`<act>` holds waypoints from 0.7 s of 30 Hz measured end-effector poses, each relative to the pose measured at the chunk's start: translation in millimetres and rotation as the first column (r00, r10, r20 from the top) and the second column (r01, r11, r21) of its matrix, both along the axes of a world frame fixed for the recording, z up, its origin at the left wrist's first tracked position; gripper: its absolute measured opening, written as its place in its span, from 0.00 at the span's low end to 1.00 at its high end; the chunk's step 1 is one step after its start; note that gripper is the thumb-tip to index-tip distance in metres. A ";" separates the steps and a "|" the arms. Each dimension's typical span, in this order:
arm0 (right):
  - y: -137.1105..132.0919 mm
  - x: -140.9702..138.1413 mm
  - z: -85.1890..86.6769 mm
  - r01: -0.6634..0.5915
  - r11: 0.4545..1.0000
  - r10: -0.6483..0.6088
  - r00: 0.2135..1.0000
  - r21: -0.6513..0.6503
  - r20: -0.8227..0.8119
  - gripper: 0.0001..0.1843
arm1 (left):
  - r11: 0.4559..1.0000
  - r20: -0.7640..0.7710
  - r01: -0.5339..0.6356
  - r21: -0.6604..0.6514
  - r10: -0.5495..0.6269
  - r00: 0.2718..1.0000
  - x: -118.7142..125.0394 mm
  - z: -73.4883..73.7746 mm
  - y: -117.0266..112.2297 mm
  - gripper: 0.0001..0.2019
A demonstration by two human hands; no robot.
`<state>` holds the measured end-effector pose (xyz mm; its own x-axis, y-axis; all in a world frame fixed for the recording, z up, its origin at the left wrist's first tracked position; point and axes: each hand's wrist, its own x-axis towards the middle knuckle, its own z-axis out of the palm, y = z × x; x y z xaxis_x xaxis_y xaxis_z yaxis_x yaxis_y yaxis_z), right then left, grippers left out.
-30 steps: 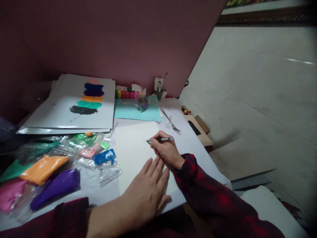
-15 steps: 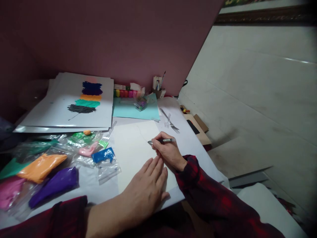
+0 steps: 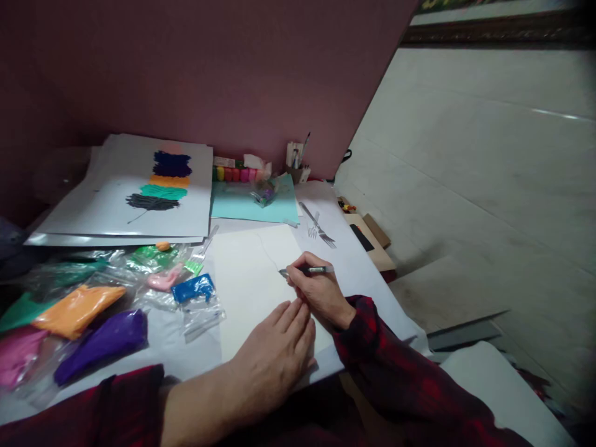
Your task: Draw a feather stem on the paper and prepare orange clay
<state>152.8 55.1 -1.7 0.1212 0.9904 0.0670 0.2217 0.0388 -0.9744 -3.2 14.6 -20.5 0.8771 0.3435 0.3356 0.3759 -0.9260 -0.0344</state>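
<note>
Right hand [image 3: 319, 288]: fingers pinched around the pen.
Pen [image 3: 316, 270]: tip at the lower end of 1 thin curved line on the paper.
Left hand [image 3: 274, 347]: fingers laid flat, grasping nothing, palm down on the paper, close by the right hand.
Paper [image 3: 246, 279]: cream sheet on the white surface [image 3: 356, 267], partly covered by the hands.
Bags [image 3: 79, 309]: coloured contents, left of the paper.
Forks [image 3: 326, 238]: 1 metal, 1 clear, crossed beyond the right hand.
</note>
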 end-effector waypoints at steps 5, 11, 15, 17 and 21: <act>-7.6 1.1 1.0 -0.002 1.000 0.002 0.999 0.013 0.034 0.10 | 0.995 0.106 0.022 0.100 -0.032 0.994 -0.1 -0.3 -2.7 0.19; -16.9 3.0 4.4 -0.006 0.999 0.003 0.995 0.035 0.096 0.10 | 0.989 0.144 0.032 0.143 -0.053 0.988 -1.1 -0.6 -3.8 0.17; -22.5 4.4 4.2 0.010 0.999 -0.013 0.995 0.030 0.100 0.10 | 0.986 0.102 0.056 0.157 -0.072 0.992 -2.4 0.7 -3.9 0.17; -24.9 5.1 3.4 0.008 1.000 -0.011 0.995 0.022 0.100 0.10 | 0.986 0.075 0.059 0.159 -0.072 0.995 -3.3 3.2 -4.7 0.17; -29.3 6.3 2.4 0.018 1.000 -0.017 0.994 -0.006 0.104 0.09 | 0.982 0.040 0.094 0.165 -0.102 0.994 -6.0 12.5 -7.2 0.16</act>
